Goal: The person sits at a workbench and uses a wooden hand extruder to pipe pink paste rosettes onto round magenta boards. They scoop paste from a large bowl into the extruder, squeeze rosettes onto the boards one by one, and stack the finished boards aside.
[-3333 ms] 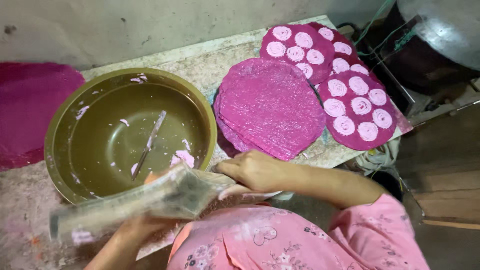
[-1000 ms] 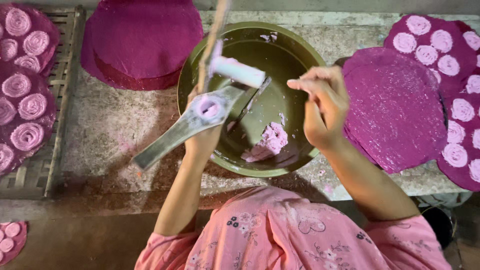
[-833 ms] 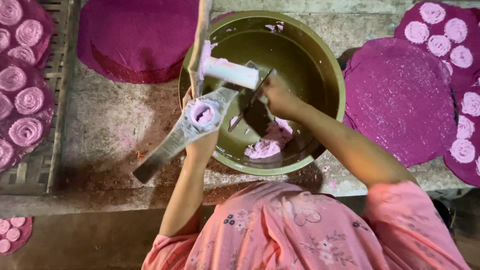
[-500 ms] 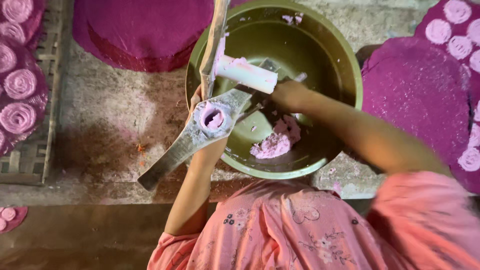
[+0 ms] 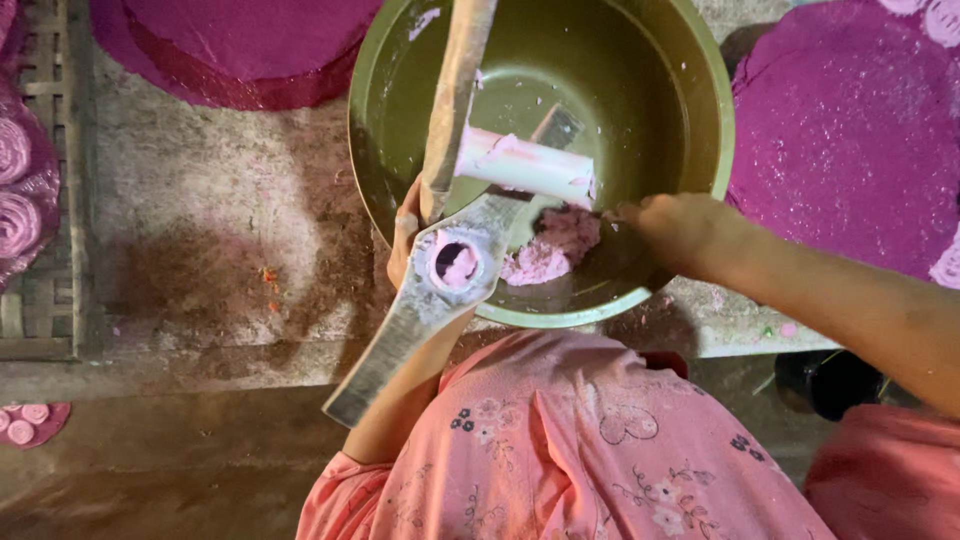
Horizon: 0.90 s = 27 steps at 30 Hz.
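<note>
Over the green bowl (image 5: 700, 120), head view: left hand (image 5: 408, 232) wraps around a metal press tool (image 5: 440, 285), grip closed on it at the bowl's near-left rim. Tool is a flat metal bar running diagonally from lower left up into the bowl, with a round opening holding pink dough. A wooden handle (image 5: 455, 95) rises from the tool toward the top edge; a whitish cylinder (image 5: 525, 167), smeared pink, lies across the tool just above the opening.

Right hand (image 5: 672, 228) reaches into the bowl from the right, fingertips at the lump of pink dough (image 5: 555, 250) on the bowl floor. Fingers bent toward the lump; whether they pinch any of it, cannot tell.

Bowl sits on a rough grey surface (image 5: 210, 230), its near rim just over the surface edge. Bowl interior carries white smears.

Surroundings: magenta round mat (image 5: 850, 140) just right of the bowl; another magenta round mat (image 5: 250, 45) at upper left. Woven tray (image 5: 45, 180) at far left with pink spiral pieces (image 5: 12, 220). Person wears a pink floral garment (image 5: 560, 450).
</note>
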Tool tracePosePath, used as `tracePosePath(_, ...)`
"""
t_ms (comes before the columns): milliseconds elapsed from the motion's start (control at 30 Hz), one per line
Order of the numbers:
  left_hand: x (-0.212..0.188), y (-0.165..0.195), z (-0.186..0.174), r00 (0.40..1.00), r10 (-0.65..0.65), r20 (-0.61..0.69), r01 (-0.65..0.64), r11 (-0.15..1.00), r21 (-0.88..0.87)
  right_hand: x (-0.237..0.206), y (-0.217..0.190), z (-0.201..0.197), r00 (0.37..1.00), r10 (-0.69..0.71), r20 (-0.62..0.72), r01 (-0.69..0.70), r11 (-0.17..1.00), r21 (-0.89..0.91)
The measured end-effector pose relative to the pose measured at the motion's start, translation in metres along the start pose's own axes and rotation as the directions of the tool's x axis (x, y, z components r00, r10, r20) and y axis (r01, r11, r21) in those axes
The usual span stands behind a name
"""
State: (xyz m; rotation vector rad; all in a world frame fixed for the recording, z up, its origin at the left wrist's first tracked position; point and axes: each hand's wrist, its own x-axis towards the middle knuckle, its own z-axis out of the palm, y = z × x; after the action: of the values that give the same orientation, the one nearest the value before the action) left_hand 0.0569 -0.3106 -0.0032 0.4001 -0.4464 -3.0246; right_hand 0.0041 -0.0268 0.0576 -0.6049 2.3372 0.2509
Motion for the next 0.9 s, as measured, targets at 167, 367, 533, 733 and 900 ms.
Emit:
tracePosePath(167,-0.009,-0.007,0.0,0.993,0.118,-0.002,-0.113,0.961,0.252,-0.004,-0.042,0.018,0.988,0.077,0.133,-0.088,0.992,0.085)
tracePosePath(367,-0.025,-0.005,0.011,0.953,0.289,0.092,-0.271,0.672,0.689,-0.028,-0.07,0.019,0.996,-0.051,0.078,0.041,0.99,0.132)
tracePosePath(533,-0.028,-0.003,0.02,0.898,0.381,0.221,-0.348,0.305,0.887,-0.073,-0.062,-0.012,0.976,0.015,0.218,-0.036,0.995,0.091)
tracePosePath(733,-0.023,-0.002,0.027,0.851,0.42,0.316,-0.36,0.027,0.933,-0.057,-0.063,-0.002,0.995,-0.08,0.064,0.079,0.997,0.022)
tracePosePath(900,-0.02,-0.004,0.032,0.831,0.434,0.347,-0.351,-0.074,0.934,-0.045,-0.075,0.012,0.99,-0.138,0.029,0.136,0.989,0.056)
